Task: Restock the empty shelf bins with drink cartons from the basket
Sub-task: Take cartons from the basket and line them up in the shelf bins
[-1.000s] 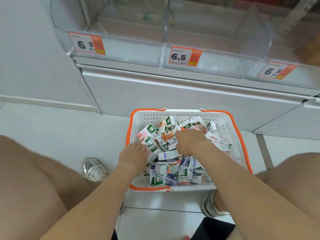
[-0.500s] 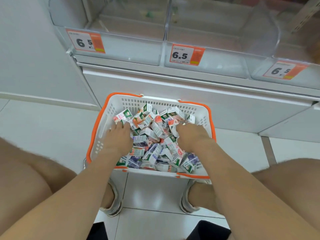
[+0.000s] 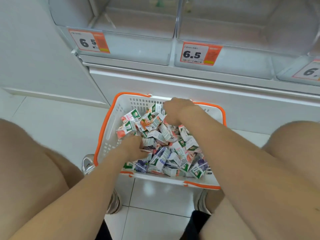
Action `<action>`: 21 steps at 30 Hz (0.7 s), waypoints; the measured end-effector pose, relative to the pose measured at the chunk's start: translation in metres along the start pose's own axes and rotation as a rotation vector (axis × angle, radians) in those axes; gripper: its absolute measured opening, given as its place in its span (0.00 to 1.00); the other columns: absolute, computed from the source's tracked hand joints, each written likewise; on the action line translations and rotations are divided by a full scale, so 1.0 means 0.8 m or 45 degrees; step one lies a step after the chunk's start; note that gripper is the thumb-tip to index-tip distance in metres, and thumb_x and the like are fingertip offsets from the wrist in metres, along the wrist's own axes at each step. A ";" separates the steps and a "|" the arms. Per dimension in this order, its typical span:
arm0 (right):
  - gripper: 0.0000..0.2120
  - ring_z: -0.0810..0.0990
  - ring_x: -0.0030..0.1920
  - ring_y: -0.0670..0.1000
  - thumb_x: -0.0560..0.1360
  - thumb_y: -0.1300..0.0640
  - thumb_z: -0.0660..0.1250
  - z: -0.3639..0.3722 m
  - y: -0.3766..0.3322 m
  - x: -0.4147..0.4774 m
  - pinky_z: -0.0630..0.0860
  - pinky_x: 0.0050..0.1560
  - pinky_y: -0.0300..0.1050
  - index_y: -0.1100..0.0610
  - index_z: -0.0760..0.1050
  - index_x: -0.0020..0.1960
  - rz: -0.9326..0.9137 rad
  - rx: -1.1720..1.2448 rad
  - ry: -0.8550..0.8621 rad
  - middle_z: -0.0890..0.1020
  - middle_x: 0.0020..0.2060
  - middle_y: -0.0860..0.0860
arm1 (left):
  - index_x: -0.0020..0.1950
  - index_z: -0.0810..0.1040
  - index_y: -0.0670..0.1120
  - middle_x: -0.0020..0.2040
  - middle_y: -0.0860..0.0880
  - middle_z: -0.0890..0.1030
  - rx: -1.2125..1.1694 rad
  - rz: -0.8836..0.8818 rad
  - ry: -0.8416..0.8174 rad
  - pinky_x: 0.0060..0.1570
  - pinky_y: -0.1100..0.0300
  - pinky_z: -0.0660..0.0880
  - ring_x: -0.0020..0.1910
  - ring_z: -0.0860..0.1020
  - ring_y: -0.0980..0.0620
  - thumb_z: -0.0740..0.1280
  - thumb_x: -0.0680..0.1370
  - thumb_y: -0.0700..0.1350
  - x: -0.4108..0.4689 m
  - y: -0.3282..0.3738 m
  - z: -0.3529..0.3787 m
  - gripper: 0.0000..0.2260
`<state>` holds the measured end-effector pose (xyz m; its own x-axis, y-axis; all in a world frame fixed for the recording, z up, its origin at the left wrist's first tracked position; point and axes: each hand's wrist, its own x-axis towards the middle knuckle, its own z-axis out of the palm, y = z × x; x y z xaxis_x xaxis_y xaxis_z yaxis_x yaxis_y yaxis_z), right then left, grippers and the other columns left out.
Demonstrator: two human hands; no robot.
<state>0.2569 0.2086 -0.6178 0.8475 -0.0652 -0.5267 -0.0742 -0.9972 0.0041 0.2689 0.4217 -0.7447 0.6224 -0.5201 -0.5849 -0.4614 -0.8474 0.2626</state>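
A white basket (image 3: 110,134) with orange rim stands on the floor between my knees, heaped with small drink cartons (image 3: 166,153) in green, red and purple. My left hand (image 3: 132,147) is buried in the left side of the pile, fingers curled round a carton (image 3: 149,143). My right hand (image 3: 178,110) is at the far edge of the heap, knuckles up, its fingers curled down onto a green and white carton (image 3: 156,109). Above the basket the clear shelf bins (image 3: 131,54) (image 3: 242,64) hold nothing; each carries a 6.5 price tag (image 3: 199,53).
A white cabinet front (image 3: 173,84) runs under the bins, just behind the basket. My bare knees fill the left and right edges. A silver shoe (image 3: 88,164) sits by the basket's left corner. White tiled floor (image 3: 52,118) lies to the left.
The view has moved closer and the basket sits further right. My right hand has reached forward to the far side of the pile; my left hand has drawn inward and curled into the cartons.
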 end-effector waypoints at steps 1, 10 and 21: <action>0.09 0.77 0.45 0.56 0.80 0.58 0.61 -0.006 0.000 -0.001 0.74 0.45 0.50 0.55 0.73 0.60 -0.035 -0.022 0.064 0.75 0.48 0.52 | 0.52 0.78 0.46 0.51 0.48 0.79 0.049 0.029 -0.060 0.46 0.55 0.72 0.51 0.75 0.47 0.78 0.73 0.55 -0.002 -0.002 -0.006 0.17; 0.16 0.81 0.50 0.57 0.80 0.58 0.58 0.013 0.000 -0.039 0.82 0.49 0.55 0.54 0.75 0.66 -0.299 -0.080 -0.094 0.79 0.56 0.55 | 0.55 0.81 0.46 0.52 0.49 0.82 0.013 -0.090 -0.142 0.47 0.56 0.77 0.49 0.80 0.48 0.83 0.66 0.56 -0.011 0.004 -0.019 0.25; 0.38 0.77 0.66 0.56 0.73 0.48 0.77 0.001 0.034 -0.071 0.78 0.64 0.55 0.51 0.65 0.79 -0.268 0.188 -0.123 0.76 0.69 0.51 | 0.56 0.82 0.54 0.55 0.56 0.81 -0.627 0.245 0.319 0.51 0.58 0.78 0.51 0.79 0.57 0.87 0.63 0.43 -0.064 0.056 -0.110 0.26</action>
<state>0.2063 0.1850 -0.5888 0.7989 0.1541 -0.5813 0.0167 -0.9719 -0.2347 0.2724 0.4011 -0.6354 0.7146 -0.6281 -0.3080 -0.2699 -0.6537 0.7070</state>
